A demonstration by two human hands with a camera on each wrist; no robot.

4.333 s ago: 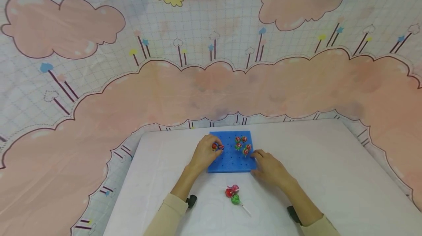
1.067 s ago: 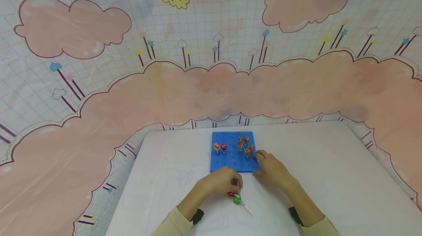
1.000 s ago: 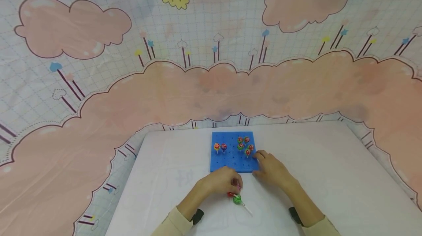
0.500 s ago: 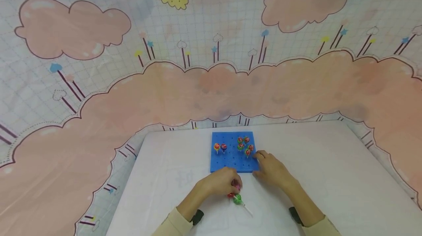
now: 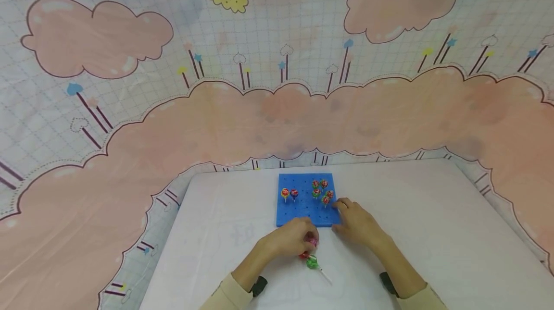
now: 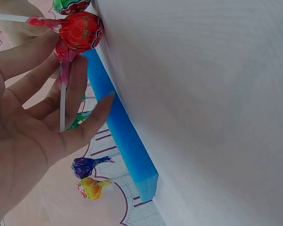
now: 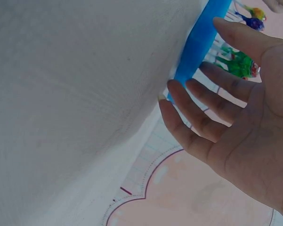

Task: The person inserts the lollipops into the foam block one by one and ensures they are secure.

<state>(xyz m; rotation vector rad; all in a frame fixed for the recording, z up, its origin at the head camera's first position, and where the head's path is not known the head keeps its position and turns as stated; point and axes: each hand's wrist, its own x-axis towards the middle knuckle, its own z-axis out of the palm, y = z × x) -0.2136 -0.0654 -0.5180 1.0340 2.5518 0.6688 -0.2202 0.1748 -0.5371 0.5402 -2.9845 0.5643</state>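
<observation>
My left hand (image 5: 291,237) pinches a pink lollipop (image 5: 312,241) just in front of the blue holed foam board (image 5: 304,206). Beside its fingers lie a red lollipop (image 5: 304,255) and a green lollipop (image 5: 312,263) on the table. In the left wrist view, the red lollipop (image 6: 83,33) covers the pink one's head; a pink wrapper twist (image 6: 63,70) and white stick show between the fingers. My right hand (image 5: 358,221) rests at the board's right edge, its fingers and thumb spread and loosely bent around the near corner.
A yellow lollipop (image 5: 284,193) and a dark blue lollipop (image 5: 294,193) stand upright in the board's left part. Several green-and-red lollipops (image 5: 316,193) stand in its right part. The white table (image 5: 433,233) reaches back to a patterned cloth backdrop (image 5: 277,122).
My left hand has left the two lollipops standing on the board's left, come down to the loose ones and taken the pink lollipop, now slightly raised. My right hand has stayed at the board.
</observation>
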